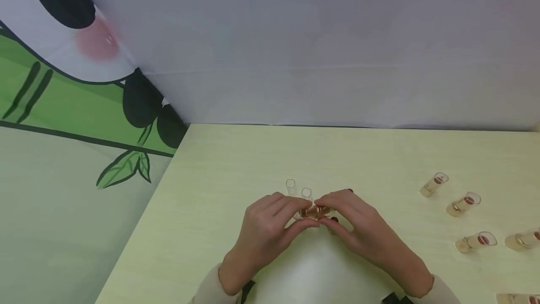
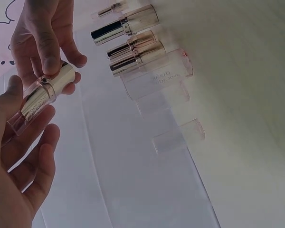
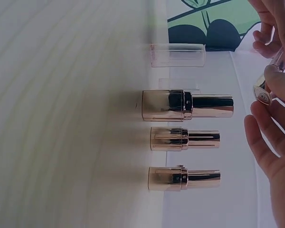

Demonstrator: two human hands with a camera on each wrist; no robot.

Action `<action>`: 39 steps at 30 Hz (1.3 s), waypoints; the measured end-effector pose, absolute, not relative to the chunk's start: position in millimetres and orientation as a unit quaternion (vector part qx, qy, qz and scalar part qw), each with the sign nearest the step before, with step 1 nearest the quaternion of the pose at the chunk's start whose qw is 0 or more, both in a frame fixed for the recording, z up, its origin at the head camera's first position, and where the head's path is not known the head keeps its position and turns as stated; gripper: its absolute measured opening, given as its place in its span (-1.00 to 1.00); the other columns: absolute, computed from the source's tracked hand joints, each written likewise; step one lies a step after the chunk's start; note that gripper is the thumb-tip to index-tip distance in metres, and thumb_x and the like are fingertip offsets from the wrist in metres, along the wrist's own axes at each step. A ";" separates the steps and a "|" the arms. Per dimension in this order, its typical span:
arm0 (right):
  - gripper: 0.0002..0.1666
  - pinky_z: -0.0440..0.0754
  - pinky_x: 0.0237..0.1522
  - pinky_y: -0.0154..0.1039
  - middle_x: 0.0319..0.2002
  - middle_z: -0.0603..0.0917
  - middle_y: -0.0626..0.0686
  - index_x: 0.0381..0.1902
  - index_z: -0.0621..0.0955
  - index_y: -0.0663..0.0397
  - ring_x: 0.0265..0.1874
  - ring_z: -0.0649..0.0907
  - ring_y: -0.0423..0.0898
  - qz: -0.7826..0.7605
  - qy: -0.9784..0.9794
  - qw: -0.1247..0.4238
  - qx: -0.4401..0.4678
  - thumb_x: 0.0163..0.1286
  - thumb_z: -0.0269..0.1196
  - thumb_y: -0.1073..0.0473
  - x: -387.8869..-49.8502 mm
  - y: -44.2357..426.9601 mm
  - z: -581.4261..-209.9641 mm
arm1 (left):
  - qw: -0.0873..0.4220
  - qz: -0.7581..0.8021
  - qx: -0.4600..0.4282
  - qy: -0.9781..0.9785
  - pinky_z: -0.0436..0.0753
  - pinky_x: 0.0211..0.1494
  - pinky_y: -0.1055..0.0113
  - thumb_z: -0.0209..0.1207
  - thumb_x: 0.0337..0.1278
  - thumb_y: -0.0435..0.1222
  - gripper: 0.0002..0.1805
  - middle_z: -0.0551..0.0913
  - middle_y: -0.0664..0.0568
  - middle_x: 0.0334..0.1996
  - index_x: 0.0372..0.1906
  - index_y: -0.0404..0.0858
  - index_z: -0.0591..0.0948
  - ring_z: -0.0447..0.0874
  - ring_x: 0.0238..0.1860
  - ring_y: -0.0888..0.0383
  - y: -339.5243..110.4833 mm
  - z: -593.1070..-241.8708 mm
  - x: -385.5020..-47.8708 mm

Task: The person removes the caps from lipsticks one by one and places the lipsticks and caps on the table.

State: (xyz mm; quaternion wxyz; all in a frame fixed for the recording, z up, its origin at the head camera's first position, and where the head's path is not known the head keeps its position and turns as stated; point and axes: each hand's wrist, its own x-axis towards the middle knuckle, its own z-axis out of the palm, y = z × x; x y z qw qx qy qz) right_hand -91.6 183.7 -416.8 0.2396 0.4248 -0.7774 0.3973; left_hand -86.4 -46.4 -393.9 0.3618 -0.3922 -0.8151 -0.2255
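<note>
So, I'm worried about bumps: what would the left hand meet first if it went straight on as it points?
Probably the right hand, facing the left hand across the lipstick both hold; exact depth is unclear.

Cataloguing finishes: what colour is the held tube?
The held tube is shiny rose gold; the left wrist view shows it best.

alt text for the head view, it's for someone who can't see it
A person's left hand and right hand hold a small, shiny copper-gold tube over a pale wood-grain table. Clear plastic caps stand just beyond the hands; five slim pale-gold tubes stand toward the right edge.
</note>
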 end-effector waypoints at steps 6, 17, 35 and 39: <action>-0.61 0.57 -0.11 -0.57 -0.14 0.68 -0.17 0.08 0.67 0.12 -0.17 0.59 -0.26 0.388 -0.781 0.246 0.423 0.66 0.10 -0.04 -91.7 182.8 -417.9 | 0.367 -0.221 -0.392 -0.814 0.58 -0.37 0.57 0.52 0.06 0.00 -0.66 0.81 0.25 -0.34 -0.18 -0.11 0.77 0.67 -0.44 0.34 -47.7 -394.5 -86.3; -0.63 0.58 -0.04 -0.54 -0.10 0.67 -0.13 0.10 0.72 0.03 -0.12 0.61 -0.25 0.387 -0.778 0.255 0.424 0.64 0.12 -0.04 -93.4 185.5 -420.1 | 0.339 -0.237 -0.384 -0.825 0.64 -0.32 0.55 0.49 0.09 0.02 -0.65 0.82 0.21 -0.31 -0.17 -0.13 0.76 0.71 -0.41 0.31 -53.1 -386.7 -84.2; -0.57 0.60 -0.02 -0.55 -0.06 0.69 -0.17 0.10 0.71 0.00 -0.10 0.63 -0.26 0.378 -0.788 0.250 0.416 0.65 0.08 -0.12 -93.8 188.2 -422.7 | 0.323 -0.244 -0.378 -0.833 0.68 -0.28 0.50 0.47 0.12 0.04 -0.64 0.83 0.20 -0.29 -0.14 -0.11 0.77 0.74 -0.36 0.29 -61.4 -377.9 -82.3; -0.57 0.61 -0.03 -0.53 -0.07 0.69 -0.16 0.10 0.71 0.02 -0.10 0.64 -0.25 0.379 -0.789 0.246 0.415 0.64 0.08 -0.12 -93.9 188.8 -422.8 | 0.323 -0.244 -0.374 -0.834 0.69 -0.29 0.49 0.47 0.12 0.03 -0.65 0.83 0.20 -0.29 -0.15 -0.11 0.77 0.74 -0.35 0.29 -63.6 -376.0 -81.7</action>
